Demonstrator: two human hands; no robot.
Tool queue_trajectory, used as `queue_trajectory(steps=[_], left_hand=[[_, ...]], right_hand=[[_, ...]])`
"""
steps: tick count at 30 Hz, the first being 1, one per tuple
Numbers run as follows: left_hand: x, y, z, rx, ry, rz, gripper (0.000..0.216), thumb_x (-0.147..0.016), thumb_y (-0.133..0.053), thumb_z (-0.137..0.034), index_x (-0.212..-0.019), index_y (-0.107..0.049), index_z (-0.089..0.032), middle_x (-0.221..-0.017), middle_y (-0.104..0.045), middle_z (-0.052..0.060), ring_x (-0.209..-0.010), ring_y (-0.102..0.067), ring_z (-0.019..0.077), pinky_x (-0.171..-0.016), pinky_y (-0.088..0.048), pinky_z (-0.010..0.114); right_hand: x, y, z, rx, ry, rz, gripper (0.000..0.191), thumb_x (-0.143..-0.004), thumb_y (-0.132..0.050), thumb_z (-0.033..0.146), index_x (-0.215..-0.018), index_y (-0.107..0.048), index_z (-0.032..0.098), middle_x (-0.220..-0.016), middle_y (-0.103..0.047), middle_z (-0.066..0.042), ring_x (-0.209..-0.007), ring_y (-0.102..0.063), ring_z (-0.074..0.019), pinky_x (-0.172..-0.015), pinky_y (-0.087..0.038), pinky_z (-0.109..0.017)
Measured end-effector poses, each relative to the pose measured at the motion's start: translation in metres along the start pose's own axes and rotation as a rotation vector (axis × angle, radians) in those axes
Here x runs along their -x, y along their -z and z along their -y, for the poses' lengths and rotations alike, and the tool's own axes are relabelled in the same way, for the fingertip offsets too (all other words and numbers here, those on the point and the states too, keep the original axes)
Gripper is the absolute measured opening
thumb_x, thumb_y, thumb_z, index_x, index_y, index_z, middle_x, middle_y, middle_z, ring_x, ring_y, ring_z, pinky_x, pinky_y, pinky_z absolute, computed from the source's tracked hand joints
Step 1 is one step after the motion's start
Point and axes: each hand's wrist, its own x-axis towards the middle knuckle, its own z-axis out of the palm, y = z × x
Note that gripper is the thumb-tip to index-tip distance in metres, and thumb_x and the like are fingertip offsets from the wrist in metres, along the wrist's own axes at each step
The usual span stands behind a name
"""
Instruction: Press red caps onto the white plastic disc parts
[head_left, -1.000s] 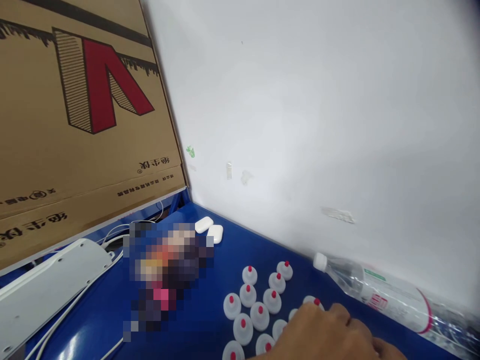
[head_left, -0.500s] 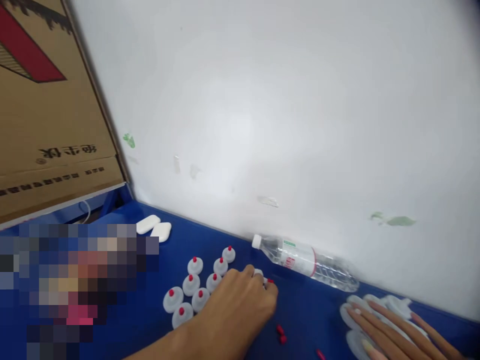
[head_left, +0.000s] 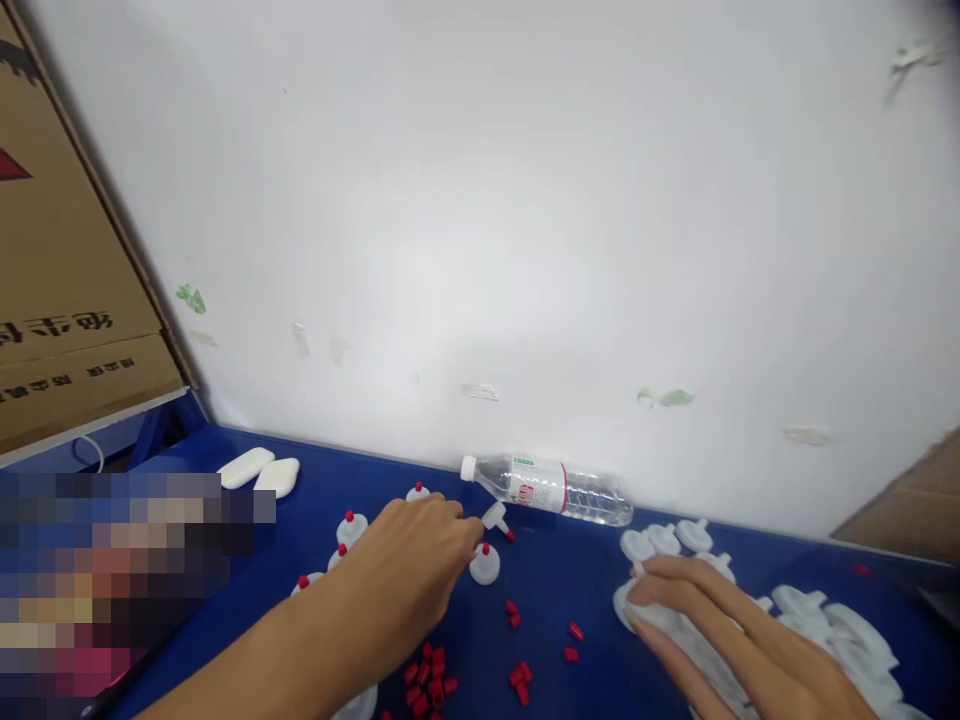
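Observation:
My left hand [head_left: 420,560] reaches across the blue table, fingers curled. At its fingertips is a white translucent funnel-shaped nozzle cap [head_left: 493,516], tipped on its side, with a red tip cap [head_left: 511,535] on its spout. Just below, another red-tipped nozzle cap [head_left: 485,567] stands upright. My left forearm and hand partly cover more upright red-tipped nozzle caps [head_left: 352,530]. At the right, my right hand [head_left: 720,620] bends over a group of nozzle caps without red tips, thumb and fingers closed around the spout of one nozzle cap [head_left: 622,606].
Loose red tip caps [head_left: 435,682] lie at the front middle, several more right of them. A clear plastic bottle [head_left: 559,490] lies along the white wall [head_left: 480,200]. Plain nozzle caps [head_left: 862,640] pile up at right. Two white rounded objects [head_left: 276,478] and a cardboard box [head_left: 75,250] are at left.
The view has shifted right and shows more of the table's front. My right hand has gone from lying flat on the nozzle caps to pinching one. Another red-tipped nozzle cap shows beside my left hand.

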Motion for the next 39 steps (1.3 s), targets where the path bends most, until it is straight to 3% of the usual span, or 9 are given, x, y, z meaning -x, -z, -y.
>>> queue_trajectory(steps=[4, 8, 12, 18, 23, 30, 36, 39], left_hand=[[0.007, 0.006, 0.0, 0.04, -0.008, 0.071, 0.019, -0.096, -0.062, -0.007, -0.098, -0.073, -0.022, -0.097, -0.073, 0.007, -0.092, -0.069, 0.029, -0.068, -0.04, 0.036], [0.015, 0.017, 0.0, 0.104, 0.006, 0.192, 0.012, -0.093, -0.073, -0.013, -0.096, -0.078, -0.024, -0.094, -0.076, 0.004, -0.091, -0.072, 0.0269, -0.069, -0.04, 0.033], [0.018, 0.023, 0.003, 0.15, 0.028, 0.273, 0.024, -0.087, -0.077, -0.009, -0.103, -0.079, -0.026, -0.103, -0.077, 0.003, -0.101, -0.072, 0.0253, -0.073, -0.043, 0.03], [0.015, 0.019, 0.001, 0.164, 0.016, 0.311, 0.022, -0.077, -0.072, -0.001, -0.083, -0.078, -0.021, -0.087, -0.077, 0.002, -0.087, -0.073, 0.0227, -0.063, -0.041, 0.025], [0.016, 0.019, -0.003, 0.17, -0.041, 0.204, 0.029, -0.073, -0.057, 0.004, -0.075, -0.073, -0.02, -0.08, -0.073, 0.0, -0.078, -0.07, 0.0204, -0.064, -0.039, 0.026], [0.013, 0.028, -0.019, 0.239, -0.098, -0.037, 0.017, -0.092, -0.059, -0.011, -0.085, -0.071, -0.02, -0.081, -0.072, 0.002, -0.075, -0.066, 0.0207, -0.07, -0.041, 0.03], [0.011, 0.023, -0.04, 0.401, -0.167, -0.183, 0.015, -0.097, -0.061, -0.018, -0.094, -0.074, -0.024, -0.085, -0.074, -0.001, -0.077, -0.065, 0.0175, -0.076, -0.043, 0.03], [0.015, 0.018, -0.048, 0.496, -0.174, -0.244, 0.014, -0.096, -0.064, -0.02, -0.1, -0.077, -0.024, -0.09, -0.076, -0.002, -0.075, -0.064, 0.015, -0.072, -0.044, 0.027]], right_hand=[[-0.016, 0.013, 0.015, -0.007, 0.042, 0.003, 0.025, -0.108, -0.046, 0.026, -0.118, -0.068, 0.024, -0.114, -0.078, -0.003, -0.107, -0.077, -0.0153, -0.098, -0.058, -0.022], [-0.018, 0.016, 0.032, -0.029, -0.013, 0.062, 0.026, -0.109, -0.046, 0.026, -0.127, -0.064, 0.024, -0.122, -0.074, -0.007, -0.113, -0.074, -0.0175, -0.096, -0.061, -0.028], [-0.016, 0.014, 0.046, -0.037, -0.032, 0.085, 0.028, -0.109, -0.041, 0.021, -0.126, -0.063, 0.024, -0.127, -0.072, -0.01, -0.114, -0.074, -0.019, -0.091, -0.064, -0.031], [-0.009, 0.022, 0.06, -0.003, 0.026, 0.013, 0.027, -0.107, -0.043, 0.013, -0.118, -0.066, 0.022, -0.113, -0.078, -0.009, -0.101, -0.078, -0.0202, -0.085, -0.066, -0.034], [-0.004, 0.024, 0.065, -0.042, -0.034, -0.013, 0.023, -0.107, -0.046, 0.017, -0.118, -0.065, 0.024, -0.115, -0.078, -0.007, -0.096, -0.078, -0.0184, -0.083, -0.067, -0.034], [0.012, 0.009, 0.067, -0.114, -0.072, 0.078, 0.028, -0.108, -0.046, 0.017, -0.128, -0.064, 0.024, -0.13, -0.072, -0.009, -0.11, -0.075, -0.0169, -0.092, -0.063, -0.029], [0.007, 0.013, 0.068, -0.135, -0.038, 0.005, 0.021, -0.107, -0.05, 0.017, -0.121, -0.064, 0.022, -0.118, -0.077, -0.006, -0.105, -0.076, -0.0168, -0.098, -0.061, -0.034], [0.002, 0.021, 0.068, -0.139, -0.017, -0.024, 0.02, -0.107, -0.05, 0.016, -0.121, -0.063, 0.022, -0.116, -0.078, -0.006, -0.105, -0.076, -0.015, -0.101, -0.058, -0.031]])
